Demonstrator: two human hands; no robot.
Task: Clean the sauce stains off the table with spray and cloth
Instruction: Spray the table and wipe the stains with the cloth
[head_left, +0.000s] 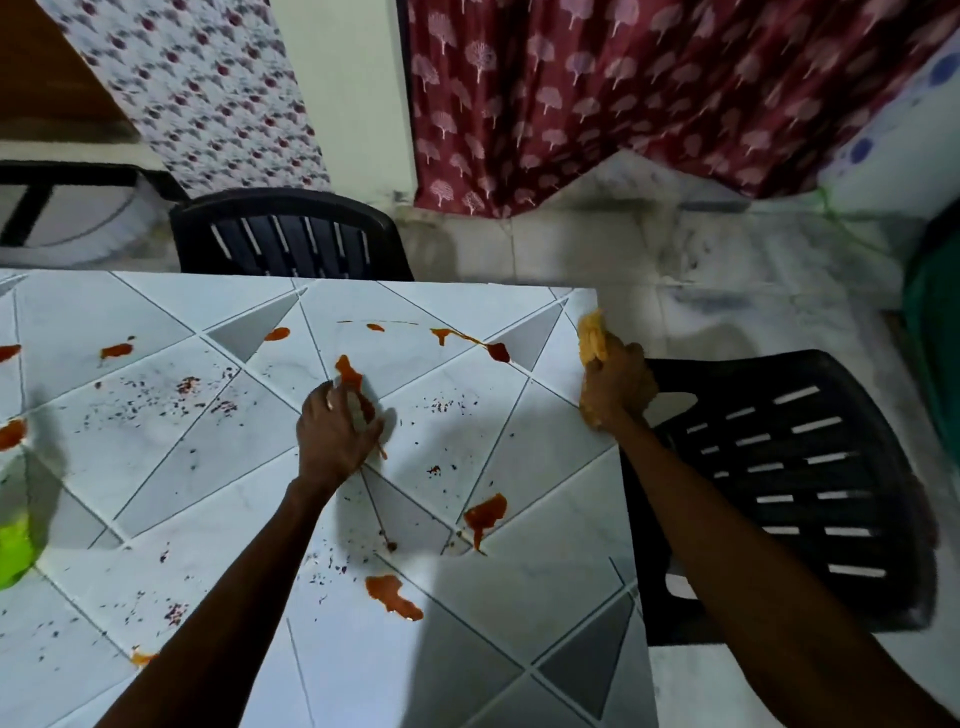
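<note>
Orange-red stains (485, 512), white triangle-patterned table (208, 493)

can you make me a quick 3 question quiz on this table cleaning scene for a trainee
1. True or false: the crumpled yellow cloth is held in the right hand, at the right edge of the white tiled-pattern table.
2. Multiple choice: where is the left hand? A) lifted over the floor B) on the tabletop at a red-orange sauce stain C) on the black slatted plastic chair
3. Fill the blank: the translucent bottle with green liquid stands at the table's ____ edge.

Key: 1 true; 2 B; 3 left
</note>
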